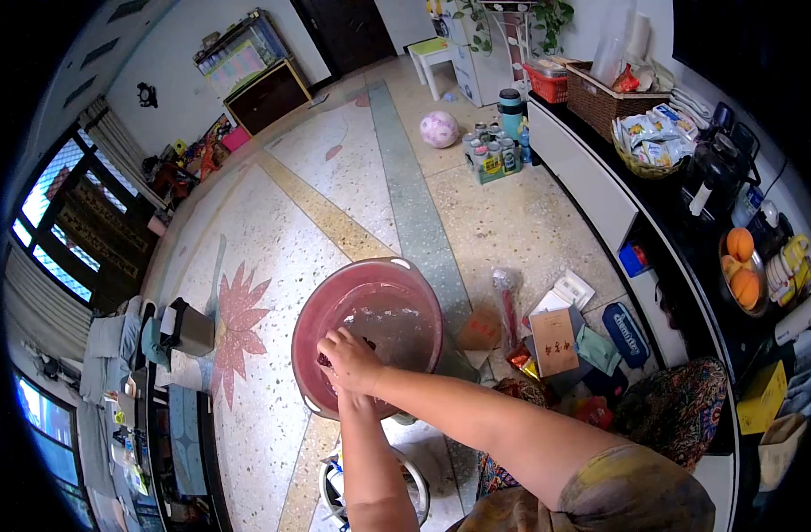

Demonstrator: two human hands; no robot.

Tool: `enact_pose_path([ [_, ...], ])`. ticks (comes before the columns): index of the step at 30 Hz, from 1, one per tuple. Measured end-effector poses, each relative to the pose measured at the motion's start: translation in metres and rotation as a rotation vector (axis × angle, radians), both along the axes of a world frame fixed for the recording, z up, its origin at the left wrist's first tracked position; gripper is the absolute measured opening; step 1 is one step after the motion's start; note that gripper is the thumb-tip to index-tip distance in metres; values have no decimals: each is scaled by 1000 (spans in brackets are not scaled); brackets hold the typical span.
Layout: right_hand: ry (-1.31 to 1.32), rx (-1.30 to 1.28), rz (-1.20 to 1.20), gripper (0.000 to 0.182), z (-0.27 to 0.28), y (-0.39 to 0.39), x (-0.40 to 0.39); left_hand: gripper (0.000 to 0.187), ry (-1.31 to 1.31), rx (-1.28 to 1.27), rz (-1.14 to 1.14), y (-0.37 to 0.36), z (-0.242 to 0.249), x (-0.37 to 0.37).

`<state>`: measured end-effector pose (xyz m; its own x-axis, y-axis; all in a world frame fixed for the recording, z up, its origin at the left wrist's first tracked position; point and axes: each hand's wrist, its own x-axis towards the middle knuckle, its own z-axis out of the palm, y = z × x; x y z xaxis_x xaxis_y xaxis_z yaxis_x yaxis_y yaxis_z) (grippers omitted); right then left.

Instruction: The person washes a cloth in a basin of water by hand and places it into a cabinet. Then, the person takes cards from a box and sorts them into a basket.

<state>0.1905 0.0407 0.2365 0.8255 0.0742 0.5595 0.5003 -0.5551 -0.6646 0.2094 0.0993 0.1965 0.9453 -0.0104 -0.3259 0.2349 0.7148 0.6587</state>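
You have both hands together over the near, left part of the wide pink basin [304, 324], inside its rim. Your right hand [350, 359] lies on top, its fingers curled around a small dark red bundle [323, 360], so the grip is narrow and closed on it. Your left hand [342, 388] comes up from below and is mostly covered by the right one; you can make out little more than its wrist and edge, so I cannot tell how wide its grip is or how much of the bundle it holds.

The bundle itself looks deep red, close to maroon, and uneven. Only small bits of it show past your fingers, one at the left side of your hands and another dark bit just beyond them, so its full shape and material cannot be told.

The basin is round, dusty pink, with light cut-out handles in its rim. Shallow water [392, 315] lies in it, clear enough to show the pink bottom, with pale glints on the surface. The basin stands in front of you above the speckled floor [335, 222]. To its right lie a brown booklet [555, 342], a dark blue case [625, 335] with pale lettering, and a light green cloth [598, 350].
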Motion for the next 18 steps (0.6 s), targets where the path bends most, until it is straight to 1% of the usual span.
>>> enact_pose_path([
  [5,50,75,-62,23,7,-2,14,35,-21,47,29,0,2,2],
  [7,423,224,-94,27,19,-11,16,35,-25,79,42,0,3,3],
  [8,406,314,-136,31,18,-15,21,35,-36,104,42,-2,3,4],
  [9,393,301,-150,31,9,-20,30,35,-40,131,54,-4,1,3],
  [10,439,356,-105,32,-5,-22,41,37,-57,226,75,-3,0,-1],
  [11,488,412,-53,34,-3,-27,44,37,-64,217,73,-3,-1,0],
  [12,632,514,-26,38,4,-36,38,38,-48,275,-6,-1,0,2],
  [13,626,510,-23,38,-4,-37,42,39,-31,337,-83,4,0,4],
  [14,636,567,-140,39,-22,-36,50,42,-84,534,-50,15,-12,12],
  [15,645,624,-258,41,-32,-35,54,42,-88,535,-45,30,-29,19],
  [16,638,510,-235,45,-31,-45,51,42,-57,686,-27,46,-46,27],
  [17,635,510,-234,45,-32,-50,48,43,-24,835,-11,46,-41,27],
  [18,658,367,-254,46,-33,-54,44,46,-67,1250,6,45,-23,10],
])
